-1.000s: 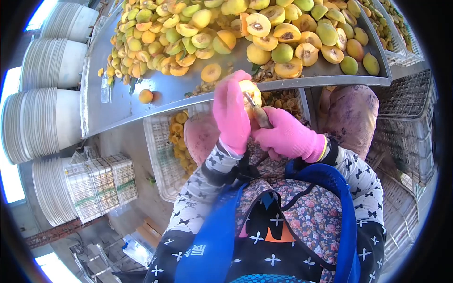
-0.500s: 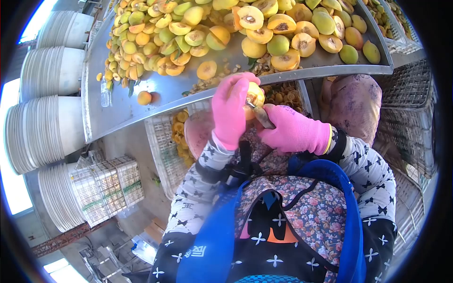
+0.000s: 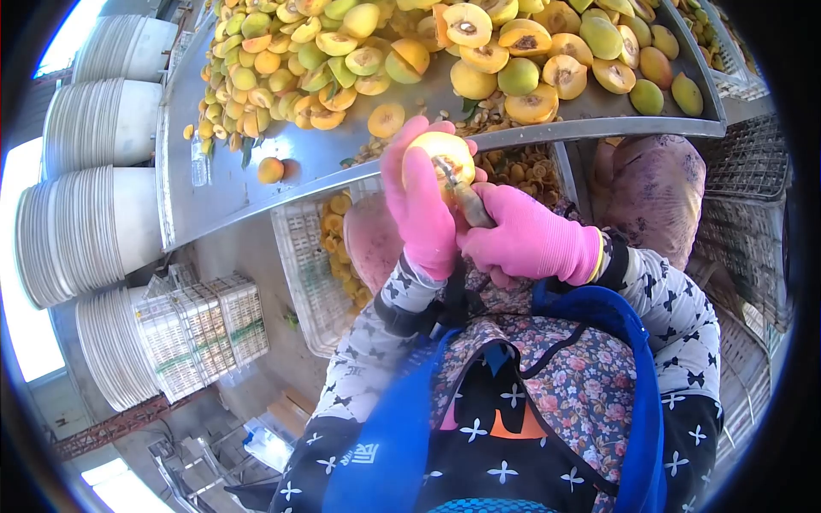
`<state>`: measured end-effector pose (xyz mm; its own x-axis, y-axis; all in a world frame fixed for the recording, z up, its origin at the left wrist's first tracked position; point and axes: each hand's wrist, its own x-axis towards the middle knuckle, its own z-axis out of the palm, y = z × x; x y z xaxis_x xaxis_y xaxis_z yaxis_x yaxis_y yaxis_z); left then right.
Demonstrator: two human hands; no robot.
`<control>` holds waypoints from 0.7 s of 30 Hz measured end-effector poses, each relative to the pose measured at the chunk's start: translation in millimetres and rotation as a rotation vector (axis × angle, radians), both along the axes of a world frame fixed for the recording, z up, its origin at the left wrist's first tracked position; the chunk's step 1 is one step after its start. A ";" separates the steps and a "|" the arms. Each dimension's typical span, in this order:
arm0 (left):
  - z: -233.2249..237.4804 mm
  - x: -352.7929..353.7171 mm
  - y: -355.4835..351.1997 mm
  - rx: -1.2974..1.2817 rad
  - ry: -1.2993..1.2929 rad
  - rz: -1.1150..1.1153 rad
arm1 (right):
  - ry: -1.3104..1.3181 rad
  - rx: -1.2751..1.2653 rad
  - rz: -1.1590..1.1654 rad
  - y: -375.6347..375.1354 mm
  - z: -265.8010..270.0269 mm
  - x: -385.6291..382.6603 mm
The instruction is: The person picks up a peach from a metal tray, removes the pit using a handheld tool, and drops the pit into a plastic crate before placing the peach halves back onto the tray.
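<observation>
In a pink glove, my left hand (image 3: 421, 209) is wrapped round a yellow peach half (image 3: 439, 152), its cut face turned up towards me. My right hand (image 3: 539, 235), gloved the same way, grips the worn handle of a small pitting knife (image 3: 473, 205). The knife's metal tip touches the middle of the cut face, at the pit; its exact end is hard to make out. Both hands are close together just below the near rim of a metal table (image 3: 325, 185), where many whole and halved peaches (image 3: 342, 64) are heaped.
Loose pits and a single peach (image 3: 270, 170) lie near the table's edge, with a plastic bottle (image 3: 200, 162) to the left. Below stands a white crate (image 3: 299, 256) holding cut peach pieces. Stacked white tubs (image 3: 94, 214) line the left; grey crates (image 3: 740, 222) stand right.
My left hand has turned the peach half so more of its cut face shows. The knife stays against it, and my right hand has shifted slightly. The whole view has moved a little.
</observation>
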<state>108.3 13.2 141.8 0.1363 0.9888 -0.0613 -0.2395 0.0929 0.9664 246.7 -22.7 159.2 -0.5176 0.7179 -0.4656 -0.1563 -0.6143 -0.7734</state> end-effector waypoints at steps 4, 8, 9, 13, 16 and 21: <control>1.6 -1.0 8.4 -0.027 -0.010 -0.064 | -0.126 0.019 -0.021 -1.2 7.4 -1.0; 13.9 -8.8 22.7 -0.329 -0.117 -0.203 | -0.008 0.007 -0.062 -1.6 -17.2 3.8; 17.9 -12.7 26.1 -0.475 -0.181 -0.249 | -0.255 0.142 0.047 3.4 -3.3 12.4; 8.3 -11.3 18.3 -0.412 -0.140 -0.101 | -0.088 0.038 0.059 -0.7 -7.5 6.6; 10.1 -2.6 7.0 -0.218 -0.030 -0.017 | 0.102 -0.071 0.055 -6.0 -12.8 2.3; 8.9 7.3 1.7 -0.077 -0.029 0.083 | 0.161 -0.062 -0.010 -8.9 -7.5 2.1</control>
